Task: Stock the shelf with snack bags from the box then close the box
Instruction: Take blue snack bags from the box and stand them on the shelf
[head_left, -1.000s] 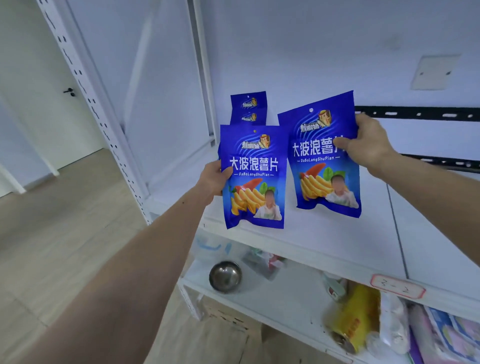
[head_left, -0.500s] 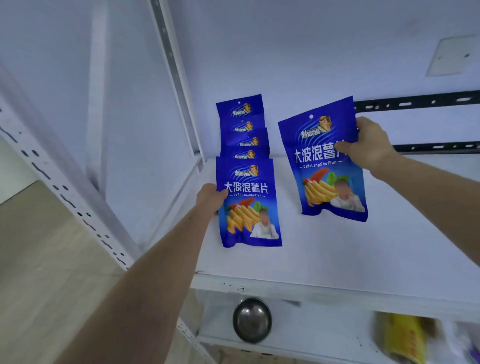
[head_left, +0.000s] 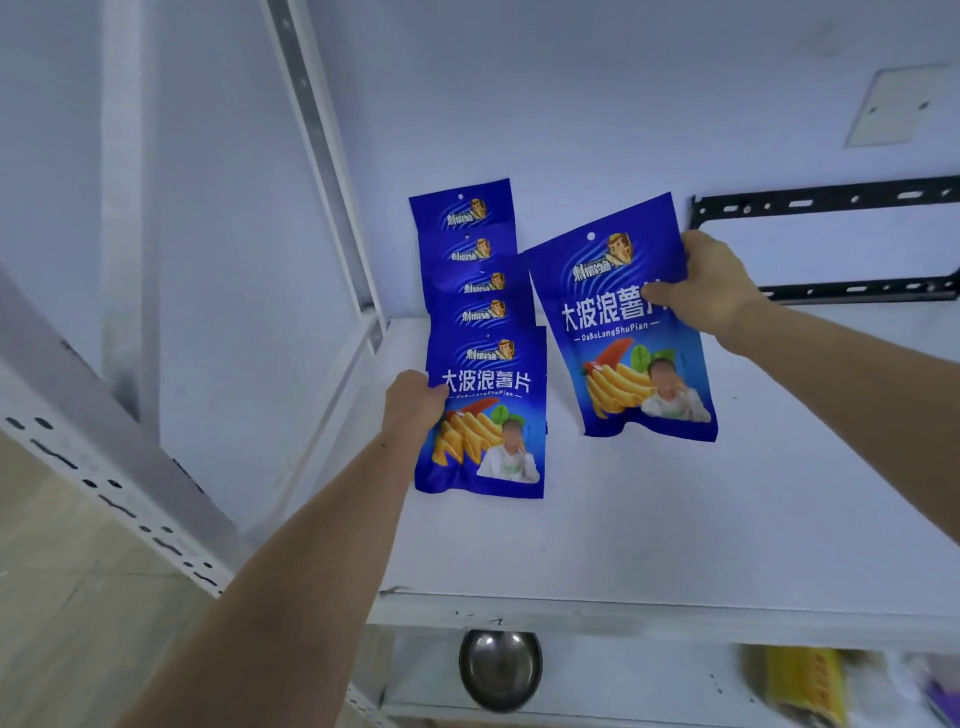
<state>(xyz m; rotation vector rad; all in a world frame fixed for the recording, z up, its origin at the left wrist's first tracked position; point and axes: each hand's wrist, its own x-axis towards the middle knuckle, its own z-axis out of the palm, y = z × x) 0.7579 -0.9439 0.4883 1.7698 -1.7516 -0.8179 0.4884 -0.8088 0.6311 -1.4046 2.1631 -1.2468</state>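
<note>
My left hand (head_left: 413, 402) grips the left edge of a blue snack bag (head_left: 488, 415) that stands at the front of a row of several identical blue bags (head_left: 467, 249) on the white shelf (head_left: 649, 519). My right hand (head_left: 711, 291) pinches the upper right corner of a second blue snack bag (head_left: 623, 338), held upright just above the shelf, to the right of the row. The box is out of sight.
The shelf's grey upright post (head_left: 322, 156) and side rail stand left of the row. A black slotted wall bracket (head_left: 831, 239) runs behind my right hand. On the shelf below lie a steel bowl (head_left: 500, 667) and yellow packaging (head_left: 805, 680).
Both bags have moved deeper over the shelf. The left bag has gone down to the front of the row; the right bag has edged closer to it.
</note>
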